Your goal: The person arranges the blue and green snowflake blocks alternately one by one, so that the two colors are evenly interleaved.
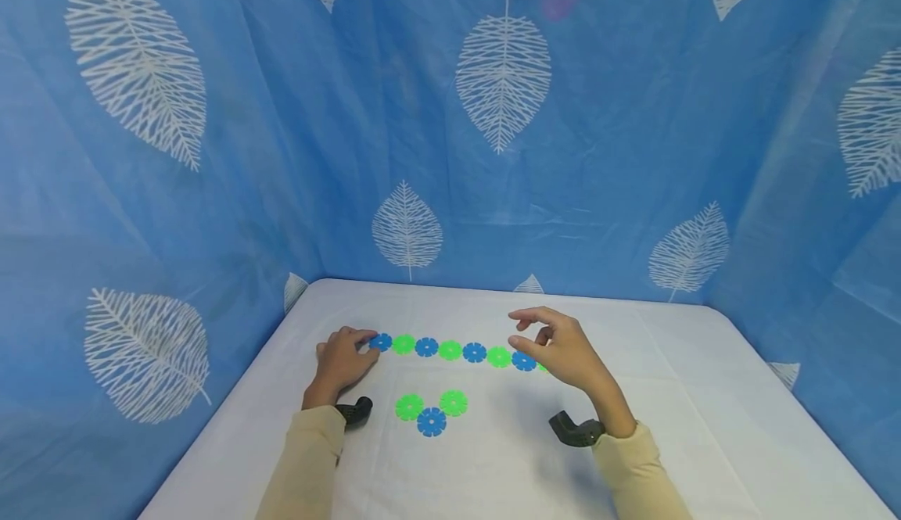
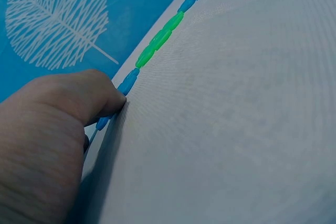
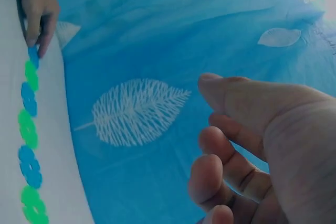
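Blue and green notched plastic discs form a long row across the white table, edge to edge. My left hand (image 1: pixel 343 357) rests at the row's left end, its thumb and index finger pinching the end blue disc (image 1: pixel 381 342). In the left wrist view, the left thumb covers part of that disc (image 2: pixel 128 81); a green disc (image 2: pixel 159 40) follows it. My right hand (image 1: pixel 561 348) hovers over the row's right end, fingers loosely curved and apart, holding nothing. Below it shows a blue disc (image 1: pixel 523 361); a green disc (image 1: pixel 541 367) is mostly hidden by the hand.
Nearer me, two green discs (image 1: pixel 409 407) and one blue disc (image 1: pixel 432 422) lie in a small V-shaped group. A white cloth covers the table (image 1: pixel 479 481). Blue curtains (image 1: pixel 605 152) with white leaf prints stand behind it and on both sides.
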